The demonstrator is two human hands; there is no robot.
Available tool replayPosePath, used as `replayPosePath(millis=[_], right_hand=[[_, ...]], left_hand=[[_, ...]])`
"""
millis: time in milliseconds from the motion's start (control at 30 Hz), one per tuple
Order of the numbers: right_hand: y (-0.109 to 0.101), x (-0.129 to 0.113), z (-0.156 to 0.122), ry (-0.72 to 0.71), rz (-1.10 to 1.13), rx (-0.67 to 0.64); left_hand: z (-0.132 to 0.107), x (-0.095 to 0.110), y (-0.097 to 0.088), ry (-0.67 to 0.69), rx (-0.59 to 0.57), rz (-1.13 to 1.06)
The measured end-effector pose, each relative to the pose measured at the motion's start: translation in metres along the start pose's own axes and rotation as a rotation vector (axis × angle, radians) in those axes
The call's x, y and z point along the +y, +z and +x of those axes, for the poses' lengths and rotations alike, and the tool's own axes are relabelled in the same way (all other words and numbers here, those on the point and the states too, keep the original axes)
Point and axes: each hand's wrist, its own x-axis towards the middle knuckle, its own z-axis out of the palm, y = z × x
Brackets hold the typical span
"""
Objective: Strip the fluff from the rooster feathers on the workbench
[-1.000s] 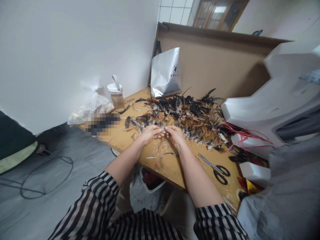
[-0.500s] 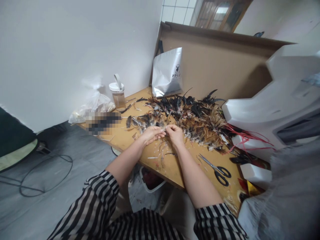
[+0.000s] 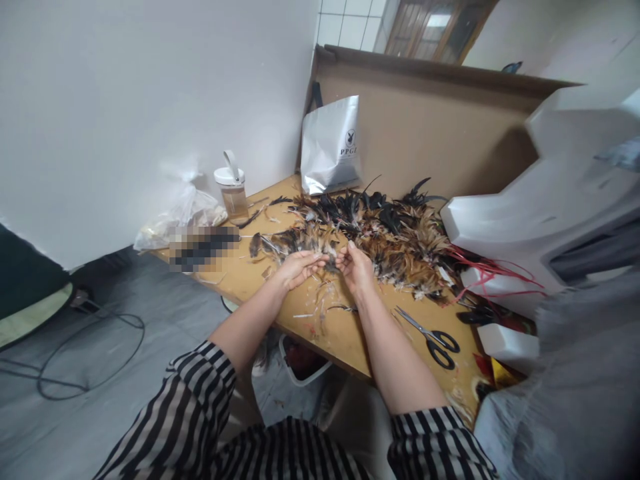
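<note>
My left hand (image 3: 301, 269) is over the front of the table, its thumb and fingers pressed together near the tips. Whatever they pinch is too small to name. A short gap to the right, my right hand (image 3: 357, 270) has its fingers curled in toward the thumb; what lies in them, if anything, is hidden. Loose brown and grey feathers (image 3: 314, 235) lie just beyond both hands. A larger heap of brown feathers (image 3: 400, 263) spreads to the right, with black feathers (image 3: 373, 207) behind it. Scissors (image 3: 430, 337) with black handles rest right of my right forearm.
A silver bag (image 3: 330, 147) stands at the back against a cardboard panel (image 3: 425, 127). At the left are a lidded cup (image 3: 234, 193) and a plastic bag (image 3: 187, 207). Red strings (image 3: 493, 273) and white foam pieces (image 3: 507, 343) border the right side. A bin (image 3: 303, 367) sits below the table.
My hands have drawn apart from nearly touching at the fingertips. My right thumb has lifted and the right hand has turned a little. The view has shifted slightly.
</note>
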Motion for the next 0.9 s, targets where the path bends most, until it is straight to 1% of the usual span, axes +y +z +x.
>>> replayPosePath(millis=[67, 200, 267, 333, 400, 500, 633, 700, 767, 833, 900], right_hand=[[0.001, 0.002, -0.002, 0.015, -0.051, -0.046], [0.004, 0.006, -0.005, 0.097, -0.166, -0.149], [0.004, 0.007, -0.006, 0.118, -0.199, -0.164], [0.005, 0.007, -0.006, 0.106, -0.227, -0.161], [0.005, 0.007, -0.006, 0.055, -0.276, -0.158], [0.005, 0.008, -0.007, -0.086, -0.435, -0.156], [0.006, 0.005, -0.011, -0.374, -0.825, -0.124], [0.008, 0.002, -0.015, -0.496, -1.010, -0.126], [0.009, -0.001, -0.018, -0.552, -1.130, -0.131], [0.009, -0.002, -0.018, -0.561, -1.191, -0.128], [0.008, 0.000, -0.017, -0.549, -1.207, -0.130]], left_hand=[[0.001, -0.001, -0.001, 0.006, 0.001, -0.022], [0.003, -0.002, -0.002, 0.040, 0.028, -0.031], [0.003, -0.002, -0.002, 0.061, 0.040, -0.018], [0.003, -0.002, -0.001, 0.075, 0.049, 0.011], [0.003, -0.002, 0.000, 0.090, 0.067, 0.060], [0.003, -0.003, 0.000, 0.125, 0.105, 0.155], [0.006, -0.006, -0.002, 0.172, 0.135, 0.276], [0.006, -0.007, -0.004, 0.197, 0.141, 0.337], [0.007, -0.007, -0.005, 0.233, 0.144, 0.396], [0.006, -0.007, -0.005, 0.267, 0.146, 0.444], [0.005, -0.006, -0.004, 0.282, 0.148, 0.473]])
